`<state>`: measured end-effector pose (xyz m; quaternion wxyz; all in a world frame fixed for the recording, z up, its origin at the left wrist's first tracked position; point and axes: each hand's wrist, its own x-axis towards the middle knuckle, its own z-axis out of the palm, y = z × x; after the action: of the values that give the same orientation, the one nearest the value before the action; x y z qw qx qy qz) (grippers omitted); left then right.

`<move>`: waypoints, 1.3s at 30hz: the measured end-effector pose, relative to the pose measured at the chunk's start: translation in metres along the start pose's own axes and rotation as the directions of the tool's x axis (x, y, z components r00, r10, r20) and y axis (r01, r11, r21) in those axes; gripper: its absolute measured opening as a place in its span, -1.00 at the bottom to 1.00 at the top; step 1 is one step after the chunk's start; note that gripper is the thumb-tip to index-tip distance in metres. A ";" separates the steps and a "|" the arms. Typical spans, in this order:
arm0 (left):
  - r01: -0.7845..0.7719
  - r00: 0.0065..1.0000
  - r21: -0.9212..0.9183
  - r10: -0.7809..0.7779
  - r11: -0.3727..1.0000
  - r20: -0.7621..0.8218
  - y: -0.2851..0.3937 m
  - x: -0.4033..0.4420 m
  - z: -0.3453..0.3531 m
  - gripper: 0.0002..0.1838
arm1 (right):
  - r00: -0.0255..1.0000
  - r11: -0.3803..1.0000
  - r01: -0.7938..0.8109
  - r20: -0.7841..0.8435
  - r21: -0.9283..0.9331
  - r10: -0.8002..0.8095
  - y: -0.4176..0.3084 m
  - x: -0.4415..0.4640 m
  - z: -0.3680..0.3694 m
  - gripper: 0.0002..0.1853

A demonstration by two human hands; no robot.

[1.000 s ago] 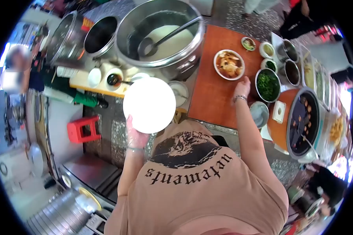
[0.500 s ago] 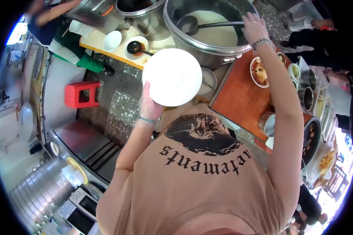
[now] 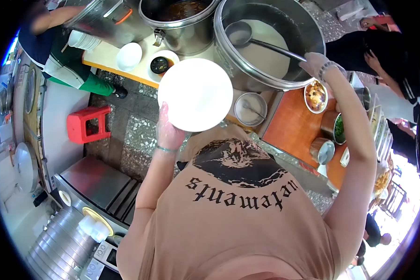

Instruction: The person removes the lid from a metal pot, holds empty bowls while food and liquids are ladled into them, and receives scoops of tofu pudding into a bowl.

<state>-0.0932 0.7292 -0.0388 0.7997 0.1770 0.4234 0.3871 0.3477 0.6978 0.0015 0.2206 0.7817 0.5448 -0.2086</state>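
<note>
My left hand [image 3: 169, 130], in a clear plastic glove, grips a round white bowl [image 3: 195, 94] by its near edge; the bowl's inside looks plain white. My right hand [image 3: 314, 66], gloved too and with a bracelet at the wrist, is closed on the handle end of a metal ladle [image 3: 277, 48]. The ladle's cup hangs in the large steel pot [image 3: 271, 83], touching a milky white liquid [image 3: 268, 58]. Below the pot's front stands a small metal bowl [image 3: 250, 108] of whitish liquid with a spoon in it.
A second steel pot [image 3: 186, 39] of dark broth stands left of the large one. Beside it are a white bowl [image 3: 129, 56] and a black ladle [image 3: 159, 65]. A filled bowl [image 3: 316, 96] and a tin of chopped greens [image 3: 339, 128] sit right. A red stool [image 3: 89, 125] stands left; other people are near.
My right hand has come from an open reach over the pot's rim to a grip on the ladle handle. The view has shifted; the white bowl stays in my left hand.
</note>
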 end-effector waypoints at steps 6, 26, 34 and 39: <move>-0.036 0.996 0.060 0.031 0.998 0.078 0.011 0.024 -0.002 -0.45 | 0.993 0.968 0.117 0.051 -0.222 -0.108 -0.005 -0.025 0.004 -0.66; -0.179 0.978 0.069 0.170 0.981 0.121 0.006 0.029 0.004 -0.41 | 0.974 0.972 -0.226 0.013 -0.061 0.227 -0.030 0.036 0.043 -0.66; -0.261 0.960 0.136 0.242 0.956 0.144 0.003 0.022 0.003 -0.40 | 0.990 0.953 0.113 0.108 -0.280 -0.086 -0.061 0.039 0.028 -0.80; -0.227 0.971 0.109 0.216 0.968 0.103 -0.001 0.021 0.000 -0.39 | 0.984 0.994 0.038 0.176 -0.098 -0.021 -0.047 0.084 0.057 -0.76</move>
<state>-0.0856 0.7453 -0.0507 0.7579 0.2882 0.3867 0.4394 0.3254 0.7435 -0.0976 0.3038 0.7400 0.5448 -0.2516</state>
